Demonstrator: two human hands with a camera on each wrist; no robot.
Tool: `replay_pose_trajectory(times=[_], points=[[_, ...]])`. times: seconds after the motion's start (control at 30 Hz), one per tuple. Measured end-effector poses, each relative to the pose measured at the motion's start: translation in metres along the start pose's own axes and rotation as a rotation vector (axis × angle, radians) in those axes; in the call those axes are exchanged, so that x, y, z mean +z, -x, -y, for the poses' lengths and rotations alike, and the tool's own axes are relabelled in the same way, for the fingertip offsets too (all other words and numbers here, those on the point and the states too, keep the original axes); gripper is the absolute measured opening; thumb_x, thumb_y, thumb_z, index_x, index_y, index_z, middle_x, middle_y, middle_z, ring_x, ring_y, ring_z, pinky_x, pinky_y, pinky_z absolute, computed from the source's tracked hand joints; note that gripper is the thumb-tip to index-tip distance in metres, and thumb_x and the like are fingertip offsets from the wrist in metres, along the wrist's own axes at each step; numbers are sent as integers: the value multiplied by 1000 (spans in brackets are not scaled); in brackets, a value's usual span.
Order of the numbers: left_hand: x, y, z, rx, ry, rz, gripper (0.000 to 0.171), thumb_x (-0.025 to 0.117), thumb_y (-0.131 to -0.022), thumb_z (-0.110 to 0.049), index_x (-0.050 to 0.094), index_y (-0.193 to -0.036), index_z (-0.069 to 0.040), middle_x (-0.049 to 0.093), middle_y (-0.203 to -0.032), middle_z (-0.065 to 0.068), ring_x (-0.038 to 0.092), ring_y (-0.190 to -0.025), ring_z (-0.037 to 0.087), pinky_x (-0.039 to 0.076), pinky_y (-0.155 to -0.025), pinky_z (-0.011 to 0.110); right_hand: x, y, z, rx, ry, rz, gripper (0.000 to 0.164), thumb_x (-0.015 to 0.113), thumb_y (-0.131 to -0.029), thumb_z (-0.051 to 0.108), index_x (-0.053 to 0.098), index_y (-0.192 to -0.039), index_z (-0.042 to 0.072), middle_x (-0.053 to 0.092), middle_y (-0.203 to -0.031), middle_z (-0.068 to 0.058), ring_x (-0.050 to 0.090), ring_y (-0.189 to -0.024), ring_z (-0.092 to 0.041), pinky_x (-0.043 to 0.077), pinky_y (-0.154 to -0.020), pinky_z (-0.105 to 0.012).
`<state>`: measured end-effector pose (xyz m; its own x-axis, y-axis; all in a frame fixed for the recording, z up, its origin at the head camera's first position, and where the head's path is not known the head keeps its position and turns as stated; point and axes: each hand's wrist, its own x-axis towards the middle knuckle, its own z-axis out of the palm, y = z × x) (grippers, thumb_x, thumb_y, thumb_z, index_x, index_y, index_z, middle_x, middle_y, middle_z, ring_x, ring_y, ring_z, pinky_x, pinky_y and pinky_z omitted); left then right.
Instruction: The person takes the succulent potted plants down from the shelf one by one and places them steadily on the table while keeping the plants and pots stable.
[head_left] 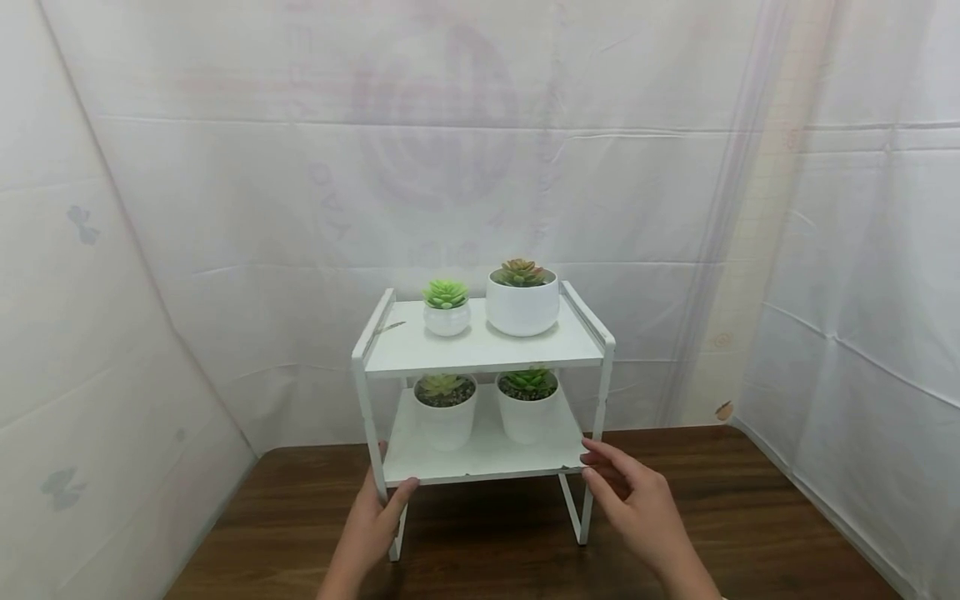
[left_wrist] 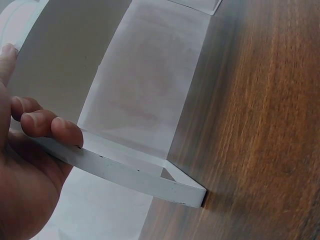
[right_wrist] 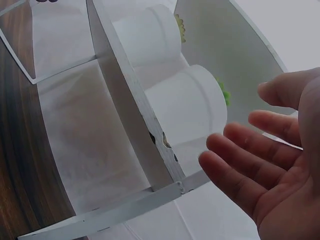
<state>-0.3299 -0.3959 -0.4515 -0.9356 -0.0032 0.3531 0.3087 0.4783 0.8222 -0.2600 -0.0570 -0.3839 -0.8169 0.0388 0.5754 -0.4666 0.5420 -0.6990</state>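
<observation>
A white two-tier shelf rack [head_left: 480, 357] stands in the middle of the head view. My left hand [head_left: 371, 512] grips its front left leg at the lower tier. In the left wrist view, the curled fingers [left_wrist: 36, 122] wrap that white bar. My right hand [head_left: 637, 500] is beside the front right leg, its fingers loosely spread and holding nothing, as the right wrist view shows. On the upper tier sit a small round pot [head_left: 447, 322] with a bright green succulent and a wider white bowl-shaped pot [head_left: 522, 310] with a reddish-green one. Two taller white pots, left [head_left: 446, 423] and right [head_left: 528, 418], fill the lower tier.
Under the rack is a dark brown wooden table [head_left: 292, 525]. White printed sheeting [head_left: 225, 208] hangs behind and at both sides. A small orange-brown mark [head_left: 723, 410] shows on the sheeting near the table's back right corner.
</observation>
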Motion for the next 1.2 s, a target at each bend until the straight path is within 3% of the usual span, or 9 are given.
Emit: replay_pose_trajectory(times=[0.3,0.63,1.2], points=[[0,1,2,5,15,-1,82,57,-96,-43,15,-155,-4,31,-154,24,38,-137,43,38,-103,63,12,0,2,48,41,-28,38,69,-91,24,62,-128,17,72,-109,-2,70,-97,-11,57,-79,-24],[1,0,2,-21,17,10,84,55,-96,-47,13,-155,-5,29,-155,24,37,-138,44,37,-104,64,21,-2,5,67,31,-60,45,71,-89,24,60,-131,13,70,-117,-8,70,-101,-21,58,-82,-34],[1,-1,2,-13,20,9,84,56,-95,-48,14,-155,-5,30,-155,25,41,-135,44,40,-101,63,31,-14,19,152,24,-33,55,69,-91,33,51,-140,13,58,-137,-9,61,-120,-25,55,-90,-32]])
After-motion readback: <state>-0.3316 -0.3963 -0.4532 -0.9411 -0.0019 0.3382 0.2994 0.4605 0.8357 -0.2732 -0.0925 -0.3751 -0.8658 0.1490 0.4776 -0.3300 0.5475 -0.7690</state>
